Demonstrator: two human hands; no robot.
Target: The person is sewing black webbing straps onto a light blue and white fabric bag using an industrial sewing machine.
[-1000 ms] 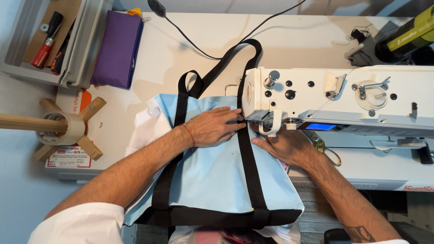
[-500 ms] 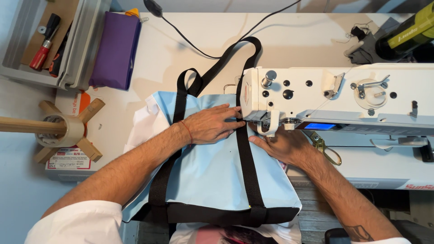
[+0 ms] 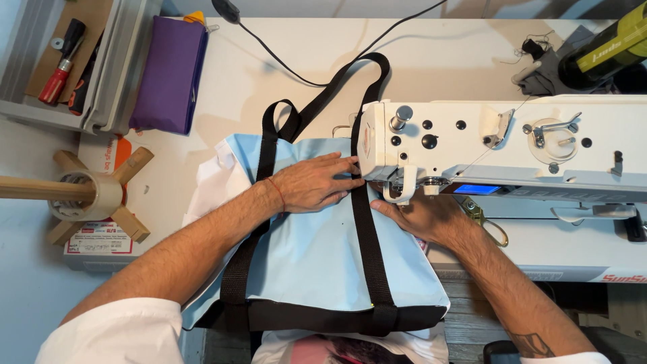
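A light blue fabric bag (image 3: 317, 256) with black webbing straps (image 3: 367, 243) lies on the white table, its far end under the head of a white sewing machine (image 3: 499, 145). My left hand (image 3: 313, 183) lies flat on the blue fabric, fingertips at the right strap just left of the machine head. My right hand (image 3: 421, 216) presses on the fabric under the machine arm, beside the presser foot, which is mostly hidden. The strap's loop (image 3: 337, 87) curls away across the table behind the machine.
A purple pouch (image 3: 172, 74) and a grey tray (image 3: 111, 67) holding a red-handled tool (image 3: 57, 77) sit at far left. A wooden stand carrying a tape roll (image 3: 94, 195) is at left. A black cable (image 3: 283, 57) crosses the table. Scissors (image 3: 482, 219) lie on the machine bed.
The bag has slid a little away from me through the machine, and both hands have moved with it. Otherwise the scene is the same.
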